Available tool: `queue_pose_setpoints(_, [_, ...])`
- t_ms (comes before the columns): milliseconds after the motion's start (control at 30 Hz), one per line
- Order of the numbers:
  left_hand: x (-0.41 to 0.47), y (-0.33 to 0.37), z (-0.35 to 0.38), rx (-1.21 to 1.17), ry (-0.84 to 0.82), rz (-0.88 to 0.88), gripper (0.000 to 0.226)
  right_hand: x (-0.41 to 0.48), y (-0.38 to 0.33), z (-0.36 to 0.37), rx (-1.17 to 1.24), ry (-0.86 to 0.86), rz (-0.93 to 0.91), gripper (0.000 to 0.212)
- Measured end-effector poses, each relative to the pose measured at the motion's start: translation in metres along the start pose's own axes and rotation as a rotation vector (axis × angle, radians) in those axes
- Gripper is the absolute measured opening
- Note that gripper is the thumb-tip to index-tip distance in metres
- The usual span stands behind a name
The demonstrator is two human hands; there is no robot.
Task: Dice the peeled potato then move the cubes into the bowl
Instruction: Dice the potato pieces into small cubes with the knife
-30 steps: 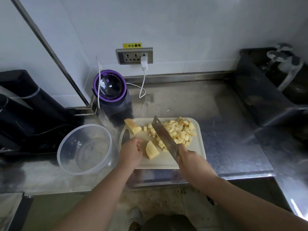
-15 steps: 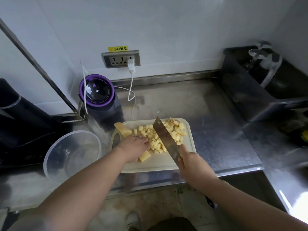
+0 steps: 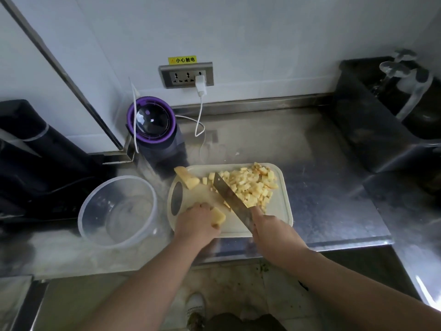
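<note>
Steel counter: left hand apparently grips potato chunk; right hand grips cleaver, handle hidden.

The counter is stainless steel, brushed and kinda smeary, with a soft sheen. The cutting board looks like matt white plastic. The bowl is clear plastic, a bit cloudy. The knife has a bare metal blade with a dull grey shine. The potato chunk has smooth, damp-looking cut faces. The dome lid is glossy see-through plastic with a purple plastic ring. The outlet plate is brushed metal.
</note>
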State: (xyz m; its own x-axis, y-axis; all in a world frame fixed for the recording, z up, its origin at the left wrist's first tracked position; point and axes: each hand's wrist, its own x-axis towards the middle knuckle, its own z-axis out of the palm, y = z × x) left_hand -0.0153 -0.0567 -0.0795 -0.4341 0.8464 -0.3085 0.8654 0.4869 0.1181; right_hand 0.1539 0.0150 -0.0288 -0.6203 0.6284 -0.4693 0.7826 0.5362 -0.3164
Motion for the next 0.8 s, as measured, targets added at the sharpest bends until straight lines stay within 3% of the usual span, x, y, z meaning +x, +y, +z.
queue_pose_setpoints(167, [-0.014,0.000,0.013,-0.212,0.136,-0.103,0.050,0.001,-0.011,0.008,-0.077,-0.038,-0.059,0.039])
queue_pose_setpoints(333, [-0.019,-0.006,0.011,-0.194,0.174,-0.109,0.045,-0.002,-0.018,0.009,-0.152,-0.064,-0.129,0.040])
queue_pose_setpoints(800, [-0.015,-0.006,0.012,-0.226,0.128,-0.072,0.037,0.000,-0.016,-0.003,-0.230,-0.093,-0.196,0.040])
